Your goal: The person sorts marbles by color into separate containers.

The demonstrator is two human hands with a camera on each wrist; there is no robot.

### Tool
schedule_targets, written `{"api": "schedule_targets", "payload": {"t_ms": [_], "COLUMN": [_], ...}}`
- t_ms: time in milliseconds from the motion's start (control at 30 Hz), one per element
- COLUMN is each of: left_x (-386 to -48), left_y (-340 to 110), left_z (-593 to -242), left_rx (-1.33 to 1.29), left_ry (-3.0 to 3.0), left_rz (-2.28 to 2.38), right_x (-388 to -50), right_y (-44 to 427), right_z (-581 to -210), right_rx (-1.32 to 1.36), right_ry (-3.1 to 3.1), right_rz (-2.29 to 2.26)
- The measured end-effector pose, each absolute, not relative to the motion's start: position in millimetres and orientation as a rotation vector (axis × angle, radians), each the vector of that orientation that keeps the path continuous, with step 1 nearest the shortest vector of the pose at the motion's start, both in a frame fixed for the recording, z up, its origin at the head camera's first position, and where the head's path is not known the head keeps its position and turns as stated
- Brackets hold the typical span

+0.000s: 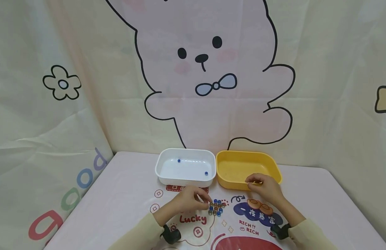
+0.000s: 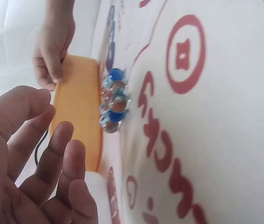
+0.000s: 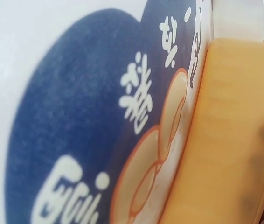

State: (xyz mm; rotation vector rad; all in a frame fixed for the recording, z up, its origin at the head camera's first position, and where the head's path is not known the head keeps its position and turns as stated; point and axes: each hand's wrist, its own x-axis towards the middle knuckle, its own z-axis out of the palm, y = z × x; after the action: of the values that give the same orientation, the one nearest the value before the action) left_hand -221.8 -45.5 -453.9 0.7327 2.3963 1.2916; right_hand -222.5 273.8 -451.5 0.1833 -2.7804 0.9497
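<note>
A tight cluster of glass marbles (image 1: 216,208), some blue and some brownish, lies on the printed tabletop. My left hand (image 1: 193,199) is just left of it, fingers loosely bent and apart; the left wrist view shows nothing between them. Over the front rim of a yellow tray (image 1: 225,184) hangs my right hand (image 1: 266,187), fingers bent downward inside the rim and thumb near it. Whether its fingertips hold anything is hidden. In the right wrist view only a bit of the thumb and fingers shows beside the tray's wall (image 3: 225,121).
A white tray (image 1: 186,182) stands left of the yellow one, touching or nearly so. Inside it are two blue marbles, one at the back (image 1: 178,160) and one at the front right (image 1: 206,173). A printed curtain (image 1: 205,118) hangs behind the table.
</note>
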Motion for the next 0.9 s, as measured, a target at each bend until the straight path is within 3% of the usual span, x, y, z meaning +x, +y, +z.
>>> {"api": "schedule_targets", "payload": {"t_ms": [900], "left_x": [-225], "left_y": [-35], "left_z": [-474], "left_rx": [0.661], "left_ry": [2.383], "left_rz": [1.190], "right_x": [-221], "right_y": [273], "right_z": [-453], "right_rx": [0.180], "right_ry": [-2.766], "right_rz": [0.949]}}
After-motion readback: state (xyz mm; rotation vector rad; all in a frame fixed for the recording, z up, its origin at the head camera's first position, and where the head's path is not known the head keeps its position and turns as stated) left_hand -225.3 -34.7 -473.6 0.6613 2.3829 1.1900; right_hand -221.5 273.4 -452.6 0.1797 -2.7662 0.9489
